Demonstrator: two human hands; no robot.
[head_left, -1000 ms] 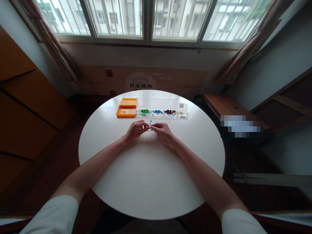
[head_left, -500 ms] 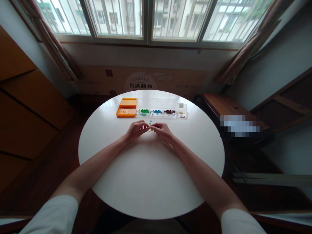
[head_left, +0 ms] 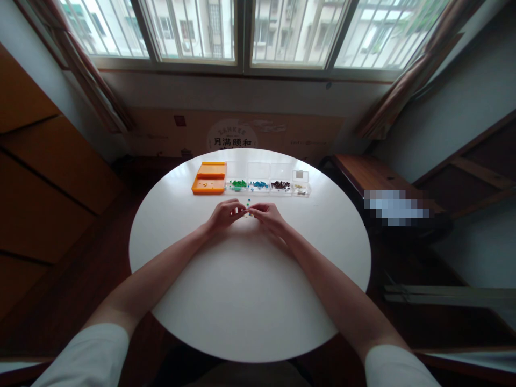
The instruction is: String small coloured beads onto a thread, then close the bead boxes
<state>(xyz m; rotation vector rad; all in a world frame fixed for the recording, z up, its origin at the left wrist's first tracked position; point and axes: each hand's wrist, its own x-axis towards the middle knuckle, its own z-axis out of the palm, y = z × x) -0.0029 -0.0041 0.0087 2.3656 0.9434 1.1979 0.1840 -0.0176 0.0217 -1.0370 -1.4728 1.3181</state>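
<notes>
L hand (head_left: 226,214): mine, palm down-ish over the tabletop, thumb & index tips drawn close in a pinch; too small to tell if they'd closed on a pc.
R hand (head_left: 269,216): mirrored it, thumb & index tips near the L tips; again couldn't tell what, if anything, sat btwn them.
Loose pcs: on the table by my fingertips, some partly hidden; a tiny blue pc (head_left: 249,200) lay just beyond, w/ a green pc (head_left: 247,205) nearer the tips.
Handling: prob. hard plastic, v. light & stiff, maybe slick; easy to flick away, I'd guess, more than break.
Hold: best by opp. side edges, fingertips only, light squeeze.
Bins: past my hands, in a row L to R: orange tray (head_left: 212,173) w/ a few yellow bits, then clear boxes w/ green pcs (head_left: 238,184), blue pcs (head_left: 260,185), dk brown pcs (head_left: 280,186); small clear case (head_left: 300,176) at the R end, pale bits inside.
Table: white, round-edged tabletop (head_left: 250,301) under it all.
Beyond: printed cardboard (head_left: 153,126) below a barred window (head_left: 244,37).
</notes>
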